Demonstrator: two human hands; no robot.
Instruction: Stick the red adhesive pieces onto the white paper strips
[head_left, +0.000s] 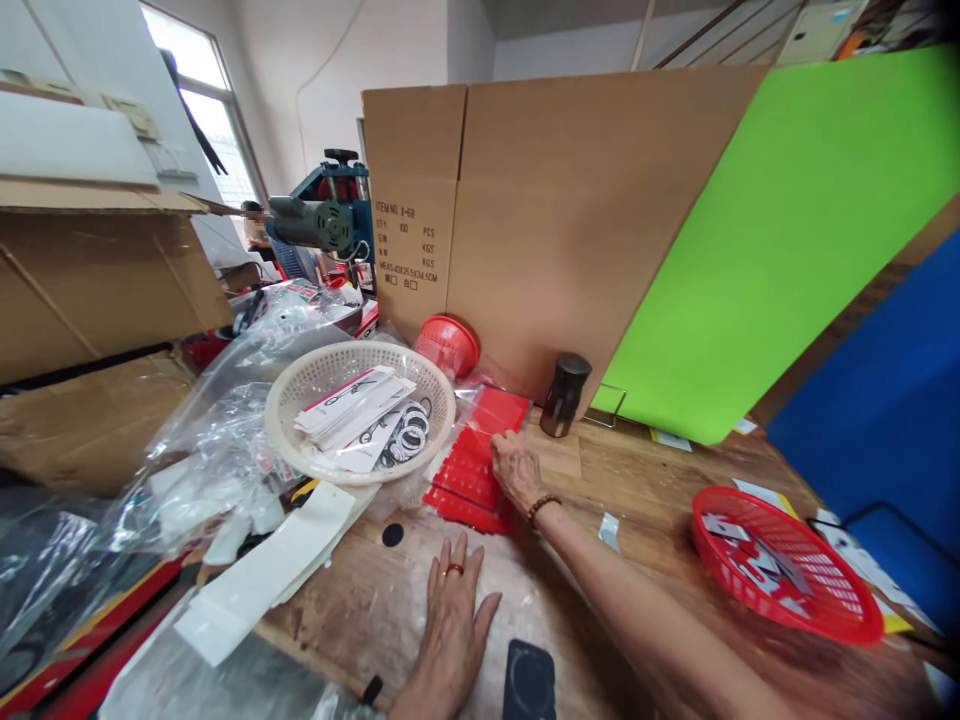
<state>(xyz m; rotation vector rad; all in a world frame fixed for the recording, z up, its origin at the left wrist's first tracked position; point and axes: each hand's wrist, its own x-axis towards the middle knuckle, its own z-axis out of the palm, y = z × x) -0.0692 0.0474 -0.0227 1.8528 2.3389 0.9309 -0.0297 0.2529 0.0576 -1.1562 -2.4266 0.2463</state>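
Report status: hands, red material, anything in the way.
Left hand open, palm down. Right hand on red material, grip unclear. White basket close on its left, seemingly not blocking.

Bright daylight comes from the tall rectangular window (187, 50) at upper left. The crumpled transparent plastic bag (232, 385) shines with glare. Picture edges look stretched, the top-right corner dark.
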